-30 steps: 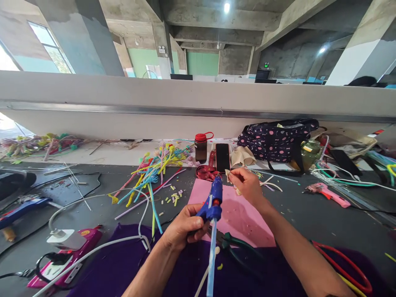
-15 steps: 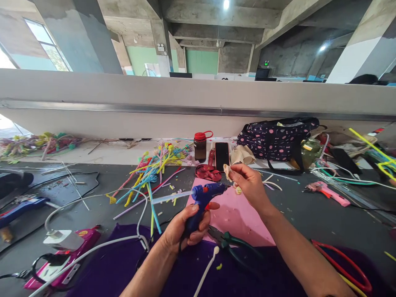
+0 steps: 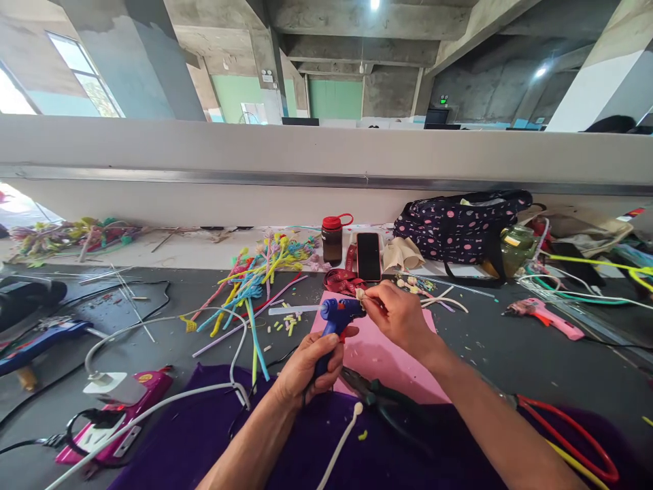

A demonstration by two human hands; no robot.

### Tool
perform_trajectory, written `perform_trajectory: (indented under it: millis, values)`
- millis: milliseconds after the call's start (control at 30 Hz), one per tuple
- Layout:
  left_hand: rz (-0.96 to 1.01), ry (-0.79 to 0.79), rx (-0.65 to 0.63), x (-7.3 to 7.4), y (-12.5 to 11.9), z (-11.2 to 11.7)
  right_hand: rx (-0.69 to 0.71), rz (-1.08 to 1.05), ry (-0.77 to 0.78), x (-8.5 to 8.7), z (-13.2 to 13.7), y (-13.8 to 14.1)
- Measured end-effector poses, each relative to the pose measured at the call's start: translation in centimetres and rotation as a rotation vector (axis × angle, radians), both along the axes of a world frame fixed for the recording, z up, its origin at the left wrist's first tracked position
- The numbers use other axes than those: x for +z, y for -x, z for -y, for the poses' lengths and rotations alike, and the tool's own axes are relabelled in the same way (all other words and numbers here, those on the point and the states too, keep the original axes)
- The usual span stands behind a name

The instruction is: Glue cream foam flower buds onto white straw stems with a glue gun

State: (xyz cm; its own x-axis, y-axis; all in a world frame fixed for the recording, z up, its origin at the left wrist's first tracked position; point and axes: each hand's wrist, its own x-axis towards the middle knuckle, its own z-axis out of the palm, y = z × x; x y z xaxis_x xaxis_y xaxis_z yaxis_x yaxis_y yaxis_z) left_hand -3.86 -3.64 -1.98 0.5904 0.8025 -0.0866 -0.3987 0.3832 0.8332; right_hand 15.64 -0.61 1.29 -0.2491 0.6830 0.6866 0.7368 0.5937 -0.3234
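Note:
My left hand point(image 3: 311, 364) is wrapped round the grip of a blue hot glue gun point(image 3: 337, 312). A translucent glue stick point(image 3: 293, 309) sticks out of its back end. The nozzle points right, towards my right hand point(image 3: 400, 316). Between the right thumb and fingers is a small crumpled cream scrap point(image 3: 360, 294), right at the nozzle; fingers partly hide it, and whether it touches the tip I cannot tell. Below them lies a pink sheet point(image 3: 392, 354). Dark-handled pliers point(image 3: 380, 395) and a white stem with a rounded tip point(image 3: 343, 442) lie nearer me.
Coloured fuzzy stems point(image 3: 249, 289) lie in a heap at left. A pink power strip point(image 3: 120, 422) with cables sits front left. Behind are a red-capped bottle point(image 3: 332, 243), a phone point(image 3: 368, 257) and a patterned bag point(image 3: 459, 235). A pink glue gun point(image 3: 548, 316) lies at right.
My right hand has moved left and slightly down, bringing the cream scrap to the glue gun's nozzle. Small cream pieces behind it now show. The left hand keeps its hold on the glue gun.

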Motion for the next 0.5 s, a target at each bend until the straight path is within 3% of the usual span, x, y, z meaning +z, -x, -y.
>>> perform_trajectory:
  millis: [167,367,500]
  values:
    - [0.108,-0.004,-0.012,0.0,0.4,-0.2,-0.151,-0.129,0.055,0.2,-1.2,-2.0]
    - [0.114,-0.005,0.004,0.0,0.2,-0.2,-0.034,-0.416,0.241,1.7,-0.4,-2.3]
    - [0.018,0.017,0.055,0.2,0.0,-0.3,0.076,-0.368,0.253,1.8,0.2,-1.5]
